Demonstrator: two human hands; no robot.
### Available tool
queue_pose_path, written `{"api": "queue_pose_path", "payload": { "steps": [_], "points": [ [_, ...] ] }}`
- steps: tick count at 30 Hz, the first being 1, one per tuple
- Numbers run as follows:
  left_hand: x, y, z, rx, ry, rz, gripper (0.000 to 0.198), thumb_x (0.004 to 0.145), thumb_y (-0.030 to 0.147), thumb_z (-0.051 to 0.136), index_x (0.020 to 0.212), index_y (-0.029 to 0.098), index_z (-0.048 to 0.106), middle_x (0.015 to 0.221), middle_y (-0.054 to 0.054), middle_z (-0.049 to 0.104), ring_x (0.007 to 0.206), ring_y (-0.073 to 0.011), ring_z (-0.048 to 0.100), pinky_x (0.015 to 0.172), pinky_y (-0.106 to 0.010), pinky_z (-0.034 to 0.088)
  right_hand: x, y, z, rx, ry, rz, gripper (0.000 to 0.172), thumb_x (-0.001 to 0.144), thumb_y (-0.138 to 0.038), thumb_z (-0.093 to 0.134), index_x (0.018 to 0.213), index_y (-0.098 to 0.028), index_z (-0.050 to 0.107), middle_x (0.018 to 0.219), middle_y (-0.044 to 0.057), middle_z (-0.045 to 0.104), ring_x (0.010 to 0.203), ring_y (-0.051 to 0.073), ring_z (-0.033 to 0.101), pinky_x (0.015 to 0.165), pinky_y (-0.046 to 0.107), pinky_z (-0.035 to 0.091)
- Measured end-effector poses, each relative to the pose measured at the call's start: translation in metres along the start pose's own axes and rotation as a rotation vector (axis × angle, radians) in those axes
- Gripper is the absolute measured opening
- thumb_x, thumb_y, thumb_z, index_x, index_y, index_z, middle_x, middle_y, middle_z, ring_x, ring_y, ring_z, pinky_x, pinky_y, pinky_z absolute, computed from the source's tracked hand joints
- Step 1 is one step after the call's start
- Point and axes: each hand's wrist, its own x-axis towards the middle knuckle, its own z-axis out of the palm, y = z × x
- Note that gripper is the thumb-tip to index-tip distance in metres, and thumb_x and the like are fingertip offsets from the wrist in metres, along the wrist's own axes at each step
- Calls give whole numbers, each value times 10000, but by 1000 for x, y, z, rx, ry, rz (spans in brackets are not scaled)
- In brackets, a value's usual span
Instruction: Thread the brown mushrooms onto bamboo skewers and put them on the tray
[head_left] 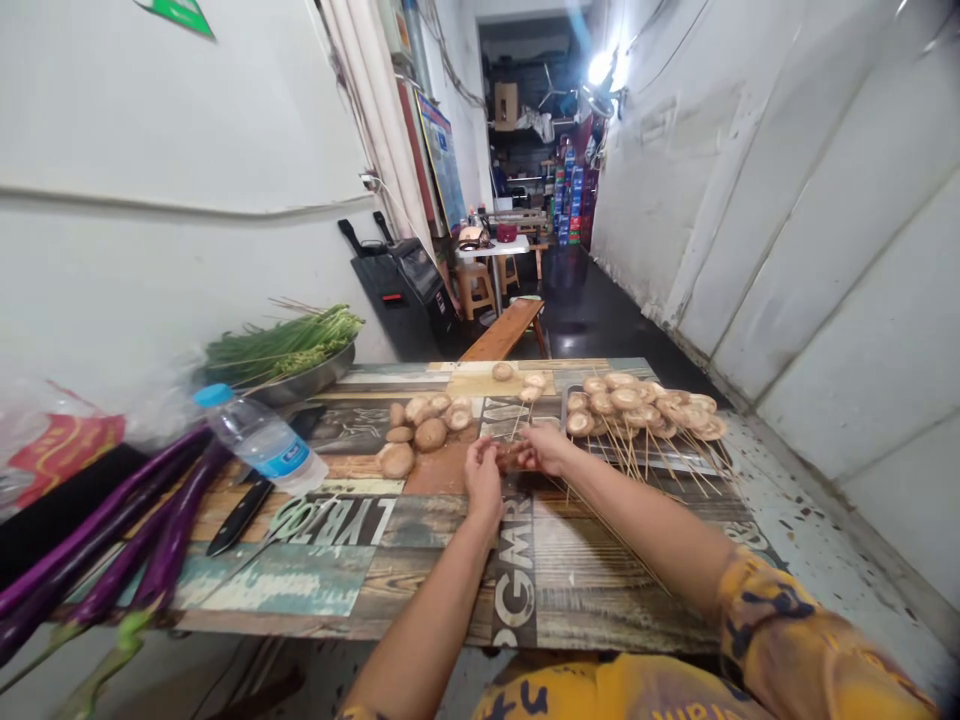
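Note:
My left hand point(484, 478) and my right hand point(546, 448) meet over the middle of the table, fingertips bent and pinched together. Something small and brownish lies between them, too blurred to name. Just beyond the fingers are skewered mushrooms point(533, 384), their thin sticks pointing back toward my hands. To the left sits a pile of loose mushrooms point(430, 434), caps and pale undersides showing. Right of my right hand, a clear tray point(660, 456) holds many mushrooms on skewers point(626, 398), with sticks jutting over its near edge. More bare skewers point(619, 540) run beneath my right forearm.
Purple eggplants point(174, 530), a black-handled knife point(240, 516) and a water bottle point(262, 440) occupy the table's left side. Behind them stands a metal bowl point(319, 375) of green vegetables point(289, 345). One lone mushroom point(502, 371) rests near the far edge. A wooden bench point(506, 330) stands beyond.

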Motion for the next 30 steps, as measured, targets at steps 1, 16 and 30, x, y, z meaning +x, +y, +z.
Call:
{"api": "queue_pose_path", "payload": {
  "steps": [1, 16, 30],
  "points": [
    [0, 0, 0, -10, 5, -5, 286, 684, 220, 603, 961, 157, 567, 863, -21, 601, 657, -84, 558, 562, -189, 411, -11, 6, -5, -76, -23, 0, 128, 863, -203, 551, 973, -146, 517, 567, -26, 580, 350, 83, 489, 346, 155, 320],
    [5, -5, -2, 139, -14, 132, 260, 709, 215, 562, 962, 155, 569, 868, -21, 589, 623, -75, 530, 534, -180, 399, -79, 89, -23, -1911, 176, -567, 492, 799, 54, 377, 1271, 58, 514, 1248, 400, 503, 916, 313, 695, 546, 343, 580],
    [2, -14, 0, 315, -125, 217, 245, 704, 283, 578, 919, 168, 585, 830, -34, 603, 637, -116, 536, 563, -232, 436, -76, 85, -27, -1725, 128, -455, 245, 763, 40, 518, 884, -63, 705, 799, 158, 691, 723, 210, 690, 564, 244, 509]
  ]
}}
